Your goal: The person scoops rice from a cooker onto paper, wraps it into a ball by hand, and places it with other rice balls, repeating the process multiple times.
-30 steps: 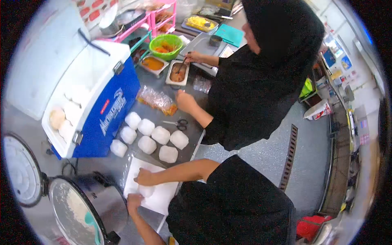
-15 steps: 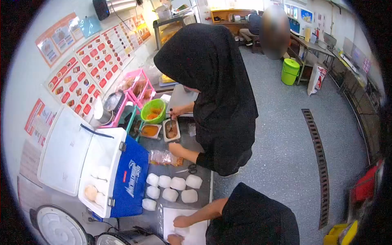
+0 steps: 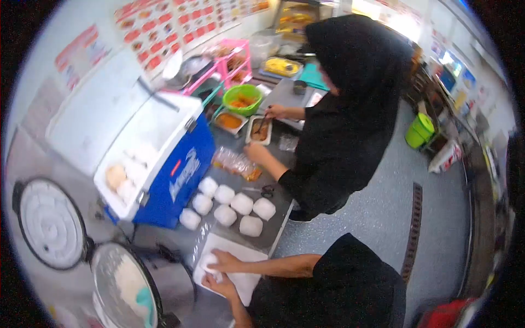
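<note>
Down at the desk (image 3: 280,217), and it's two hands on one white wrapped bundle (image 3: 207,261)! It lies over the white sheet (image 3: 249,256), out at the side facing the rice pot (image 3: 174,280), beyond the fingers as seen from the person's body. Right hand (image 3: 227,261) comes across from the co-worker's side, fingers bent over the bundle and grasping it; left hand (image 3: 220,284) meets it from the opposite side, fingers curled in and gripping too. The nearer hand? The right, by a whisker, covering much of the top, with the left just beside. Long axis? Can't call it: the palms hide too much and the visible end looks simply rounded. Blur hides each fingertip's exact place.

Off the right hand, toward the co-worker, eight finished-looking white bundles (image 3: 241,203) sit in loose rows, apart from the fingers, with clear film (image 3: 201,240) along the sheet's edge. On the left hand's side, the rice pot gapes open, a teal scoop (image 3: 145,302) resting in the rice (image 3: 128,281).
</note>
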Demonstrator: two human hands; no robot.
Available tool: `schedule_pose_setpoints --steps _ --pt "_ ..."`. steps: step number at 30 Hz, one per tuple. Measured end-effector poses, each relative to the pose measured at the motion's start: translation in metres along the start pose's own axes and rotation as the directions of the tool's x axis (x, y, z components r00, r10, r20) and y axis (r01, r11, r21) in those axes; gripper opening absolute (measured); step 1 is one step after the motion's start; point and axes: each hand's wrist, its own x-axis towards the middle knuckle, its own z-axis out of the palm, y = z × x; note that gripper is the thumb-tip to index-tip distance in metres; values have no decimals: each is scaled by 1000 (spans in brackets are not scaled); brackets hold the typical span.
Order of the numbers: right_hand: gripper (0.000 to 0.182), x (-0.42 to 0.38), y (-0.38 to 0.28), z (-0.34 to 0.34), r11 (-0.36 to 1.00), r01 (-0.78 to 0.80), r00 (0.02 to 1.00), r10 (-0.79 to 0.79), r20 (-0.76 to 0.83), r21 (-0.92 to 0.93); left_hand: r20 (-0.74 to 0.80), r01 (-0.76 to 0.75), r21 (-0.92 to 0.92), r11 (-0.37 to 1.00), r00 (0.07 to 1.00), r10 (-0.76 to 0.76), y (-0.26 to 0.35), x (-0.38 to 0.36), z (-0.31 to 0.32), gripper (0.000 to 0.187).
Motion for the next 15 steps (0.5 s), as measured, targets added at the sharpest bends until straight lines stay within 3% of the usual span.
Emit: schedule_pose_setpoints --steps 1,2,3,4,5,7,8,9,11,14,15 --pt "79 2 -14 -6 994 3 1000 -3 -4 109 45 162 -132 978 987 -157 8 4 2 41" --pt "77 -1 -43 -22 974 -73 996 60 67 213 219 394 -548 738 919 -328 17 12 0 40" --pt "74 5 -34 -9 973 227 971 -224 -80 37 417 533 -797 286 826 -378 19 18 -4 40" --pt "71 3 -20 2 962 272 961 -271 -47 34 458 506 -863 -1 780 -427 4 14 -1 40" --pt "68 -2 -25 0 957 274 960 -278 32 93 494 501 -861 -87 782 -381 -3 11 -7 34" --pt "64 -12 -20 7 965 240 956 -254 150 106 538 541 -832 -124 733 -416 -10 7 -14 27" --pt "62 -15 -12 12 954 254 938 -283 199 161 618 574 -783 -238 676 -402 -40 -6 -14 25" --pt "59 -16 -8 7 928 364 891 -372 261 81 534 558 -818 -139 649 -541 0 3 -20 24" --pt "58 -29 -12 8 954 255 912 -291 291 156 528 588 -801 -112 607 -594 -28 -13 -20 29" --pt "59 -39 -34 -17 934 348 910 -314 272 -86 561 648 -759 63 700 -442 -16 -6 -36 38" --pt "62 -37 -35 -27 977 207 919 -178 352 -45 604 705 -688 175 689 -401 -18 -1 -36 39"
